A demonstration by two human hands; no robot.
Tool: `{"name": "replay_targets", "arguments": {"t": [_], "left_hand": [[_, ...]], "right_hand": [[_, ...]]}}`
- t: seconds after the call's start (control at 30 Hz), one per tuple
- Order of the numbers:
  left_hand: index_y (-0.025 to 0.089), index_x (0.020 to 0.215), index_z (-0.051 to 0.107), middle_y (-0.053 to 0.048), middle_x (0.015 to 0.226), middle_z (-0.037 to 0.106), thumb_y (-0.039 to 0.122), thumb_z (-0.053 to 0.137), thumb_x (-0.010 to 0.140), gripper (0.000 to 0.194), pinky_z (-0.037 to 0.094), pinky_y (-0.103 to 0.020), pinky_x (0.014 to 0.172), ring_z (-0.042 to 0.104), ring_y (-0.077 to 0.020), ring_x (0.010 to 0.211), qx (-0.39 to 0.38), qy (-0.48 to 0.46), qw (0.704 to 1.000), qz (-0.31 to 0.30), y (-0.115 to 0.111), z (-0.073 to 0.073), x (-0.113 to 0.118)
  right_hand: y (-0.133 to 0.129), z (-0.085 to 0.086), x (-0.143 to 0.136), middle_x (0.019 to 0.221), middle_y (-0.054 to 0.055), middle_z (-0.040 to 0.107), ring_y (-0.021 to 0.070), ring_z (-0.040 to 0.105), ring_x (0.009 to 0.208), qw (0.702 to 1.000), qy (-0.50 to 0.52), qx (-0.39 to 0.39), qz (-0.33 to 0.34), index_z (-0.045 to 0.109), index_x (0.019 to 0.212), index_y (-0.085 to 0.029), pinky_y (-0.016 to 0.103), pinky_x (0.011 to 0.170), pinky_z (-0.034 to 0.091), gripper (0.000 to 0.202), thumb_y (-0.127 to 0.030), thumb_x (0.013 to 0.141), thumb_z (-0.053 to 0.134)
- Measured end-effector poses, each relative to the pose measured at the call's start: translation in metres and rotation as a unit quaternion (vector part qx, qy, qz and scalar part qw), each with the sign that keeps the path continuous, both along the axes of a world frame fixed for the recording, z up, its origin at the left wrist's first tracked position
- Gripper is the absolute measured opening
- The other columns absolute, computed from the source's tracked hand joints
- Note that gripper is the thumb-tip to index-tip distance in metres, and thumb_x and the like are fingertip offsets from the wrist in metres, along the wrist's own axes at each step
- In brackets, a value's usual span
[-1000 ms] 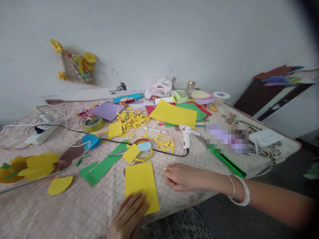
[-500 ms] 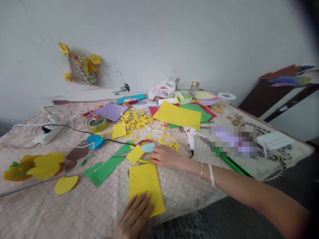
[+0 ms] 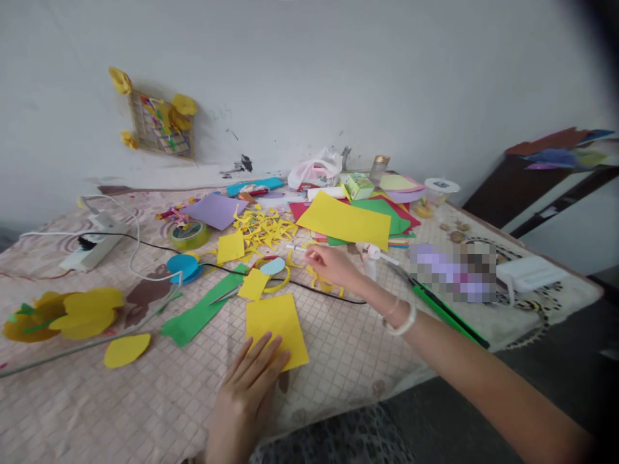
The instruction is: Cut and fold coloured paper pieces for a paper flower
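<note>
White pen points left at mid-frame, almost level, from our nearer right hand, its grip narrow, whether holding we cannot tell.

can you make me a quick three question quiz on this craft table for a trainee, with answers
1. True or false: the left hand rests on a yellow sheet.

2. Which of these is nearest the fingertips of the right hand?
a) tape roll
b) white pen
c) glass jar

3. Fill in the colour: the scissors blades lie across a ____ paper strip.

Key: 1 true; 2 b; 3 green.
</note>
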State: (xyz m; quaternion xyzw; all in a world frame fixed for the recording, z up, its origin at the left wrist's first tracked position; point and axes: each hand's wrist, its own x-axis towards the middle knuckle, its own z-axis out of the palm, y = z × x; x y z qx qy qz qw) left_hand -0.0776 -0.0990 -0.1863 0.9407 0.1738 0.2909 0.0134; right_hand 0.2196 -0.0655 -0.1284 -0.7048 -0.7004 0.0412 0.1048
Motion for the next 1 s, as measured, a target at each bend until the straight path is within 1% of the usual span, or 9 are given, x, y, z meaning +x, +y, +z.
{"name": "replay_targets", "arguments": {"t": [0.23,0.3,0.37,0.47,0.63,0.7,0.8,0.9,1.0], "left_hand": [[0.026,0.124,0.061,-0.004,0.130,0.064,0.015,0.053,0.088,0.039,0.053,-0.041,0.098,0.058,-0.0237,0.122,0.001,0.053,0.999,-0.011,-0.005,-0.014,-0.007],[0.026,0.125,0.060,-0.004,0.132,0.063,0.016,0.052,0.089,0.039,0.054,-0.042,0.097,0.057,-0.0239,0.123,0.007,0.063,0.998,-0.017,-0.006,-0.012,-0.004],[0.025,0.126,0.060,-0.005,0.133,0.062,0.015,0.052,0.089,0.040,0.055,-0.043,0.096,0.056,-0.0246,0.124,0.021,0.076,0.997,-0.023,-0.006,-0.011,-0.004],[0.024,0.128,0.059,-0.005,0.135,0.060,0.017,0.053,0.089,0.039,0.055,-0.044,0.094,0.055,-0.0248,0.125,0.040,0.092,0.995,-0.027,-0.009,-0.009,-0.007],[0.024,0.127,0.059,-0.007,0.135,0.060,0.027,0.059,0.088,0.039,0.054,-0.043,0.095,0.056,-0.0262,0.123,0.011,0.093,0.996,-0.009,-0.014,0.001,-0.007],[0.023,0.128,0.057,-0.008,0.136,0.060,0.027,0.060,0.087,0.041,0.051,-0.045,0.097,0.055,-0.0277,0.125,-0.011,0.087,0.996,0.013,-0.013,0.007,-0.002],[0.021,0.139,0.046,-0.015,0.145,0.048,0.041,0.067,0.079,0.066,0.040,-0.057,0.103,0.043,-0.0365,0.133,-0.040,0.112,0.991,0.059,-0.010,0.013,0.010],[0.018,0.147,0.034,-0.024,0.151,0.035,0.056,0.078,0.061,0.104,0.029,-0.070,0.103,0.029,-0.0489,0.137,-0.057,0.136,0.984,0.104,-0.010,0.010,0.019],[0.016,0.149,0.030,-0.028,0.152,0.029,0.061,0.076,0.060,0.109,0.027,-0.069,0.104,0.026,-0.0504,0.138,-0.061,0.143,0.980,0.128,-0.013,0.000,0.022]], "right_hand": [[-0.030,0.003,0.029,0.076,0.003,0.070,0.0175,0.066,0.070,0.991,-0.003,-0.133,0.026,0.069,0.077,-0.018,0.032,0.069,0.052,0.016,-0.027,0.089,0.062],[-0.015,0.003,0.024,0.105,0.005,0.072,0.0212,0.066,0.097,0.993,0.024,-0.104,0.053,0.071,0.097,-0.023,0.032,0.084,0.050,0.014,-0.021,0.088,0.060],[0.001,0.008,0.017,0.136,0.009,0.057,0.0252,0.050,0.126,0.996,0.045,-0.055,0.050,0.060,0.125,-0.023,0.035,0.100,0.041,0.037,-0.018,0.089,0.057],[0.002,0.021,0.007,0.145,0.012,0.048,0.0275,0.042,0.134,0.997,0.073,0.008,0.023,0.046,0.139,-0.017,0.040,0.106,0.037,0.047,-0.018,0.092,0.051],[-0.081,0.029,0.015,0.122,0.010,0.067,0.0238,0.066,0.104,0.988,0.123,0.079,-0.055,0.059,0.122,-0.019,0.037,0.085,0.054,0.031,-0.031,0.097,0.044],[-0.127,0.019,0.037,0.111,0.007,0.071,0.0219,0.070,0.088,0.956,0.173,0.163,-0.173,0.062,0.111,-0.022,0.032,0.069,0.057,0.028,-0.041,0.094,0.049],[-0.183,-0.008,0.079,0.099,0.012,0.071,0.0263,0.069,0.082,0.923,0.082,0.192,-0.322,0.060,0.107,-0.019,0.039,0.069,0.056,0.041,-0.053,0.092,0.044],[-0.216,-0.041,0.111,0.108,0.023,0.066,0.0409,0.061,0.103,0.937,0.021,0.126,-0.325,0.060,0.110,-0.012,0.058,0.087,0.047,0.058,-0.062,0.083,0.048],[-0.228,-0.067,0.123,0.112,0.024,0.064,0.0426,0.056,0.110,0.945,-0.004,0.101,-0.312,0.060,0.109,-0.011,0.060,0.092,0.042,0.057,-0.060,0.083,0.045]]}}
